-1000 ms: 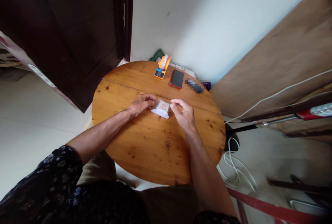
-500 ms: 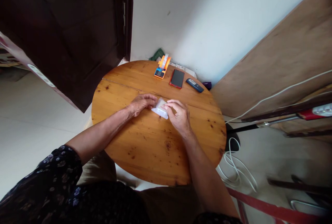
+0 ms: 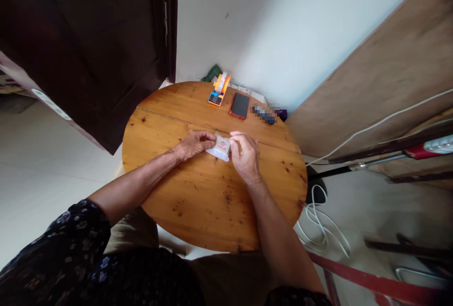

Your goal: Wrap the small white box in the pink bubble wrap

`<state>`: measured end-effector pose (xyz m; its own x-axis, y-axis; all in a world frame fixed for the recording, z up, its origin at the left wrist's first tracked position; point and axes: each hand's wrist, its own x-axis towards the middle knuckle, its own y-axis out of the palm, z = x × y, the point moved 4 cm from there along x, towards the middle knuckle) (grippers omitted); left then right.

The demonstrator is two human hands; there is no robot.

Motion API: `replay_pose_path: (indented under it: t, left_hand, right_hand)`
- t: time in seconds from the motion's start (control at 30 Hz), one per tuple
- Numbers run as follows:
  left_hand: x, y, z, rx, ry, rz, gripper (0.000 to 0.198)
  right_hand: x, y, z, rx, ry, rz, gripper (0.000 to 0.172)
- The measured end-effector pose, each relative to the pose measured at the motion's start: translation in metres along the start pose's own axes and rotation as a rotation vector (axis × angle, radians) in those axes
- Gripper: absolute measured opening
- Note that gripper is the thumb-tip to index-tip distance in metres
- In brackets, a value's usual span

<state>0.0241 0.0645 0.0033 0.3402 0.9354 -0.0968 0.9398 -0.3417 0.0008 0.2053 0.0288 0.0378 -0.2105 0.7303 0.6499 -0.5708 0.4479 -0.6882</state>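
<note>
A small pale packet with a red printed mark (image 3: 222, 145), in clear plastic that looks like bubble wrap, lies on the round wooden table (image 3: 198, 202) between my hands. My left hand (image 3: 197, 144) pinches its left edge between thumb and fingers. At the right edge, my right hand (image 3: 245, 156) has thumb and forefinger pressed together on the plastic. Both hands are closed, and the packet's printed face shows upward between them.
Toward the wall stand an orange and blue tape dispenser (image 3: 219, 89), a red-edged phone (image 3: 239, 106) and a dark, partly pixelated object (image 3: 264, 114). A dark door (image 3: 88, 37) is at the left. White cable (image 3: 327, 225) loops on the floor at right.
My right fingers have moved off the packet's face to its right edge, uncovering the red print. My left fingers have come in onto the left edge.
</note>
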Motion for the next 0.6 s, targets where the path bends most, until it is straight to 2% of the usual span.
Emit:
replay_pose_path:
  t: [0.13,0.27,0.5,0.6]
  left_hand:
    - [-0.001,0.007,-0.002,0.034,0.063,-0.017,0.026]
    - [0.002,0.011,-0.002,0.088,0.094,-0.109,0.032]
    - [0.001,0.015,0.000,0.065,0.138,-0.041,0.033]
    - [0.002,0.012,0.001,0.046,0.129,-0.062,0.034]
  right_hand:
    - [0.001,-0.003,-0.006,0.081,0.057,-0.082,0.018]
    - [0.003,-0.003,-0.007,0.130,0.100,-0.056,0.018]
    - [0.002,0.001,-0.010,0.168,0.151,-0.004,0.017]
    - [0.006,0.002,-0.014,0.208,0.190,0.010,0.017]
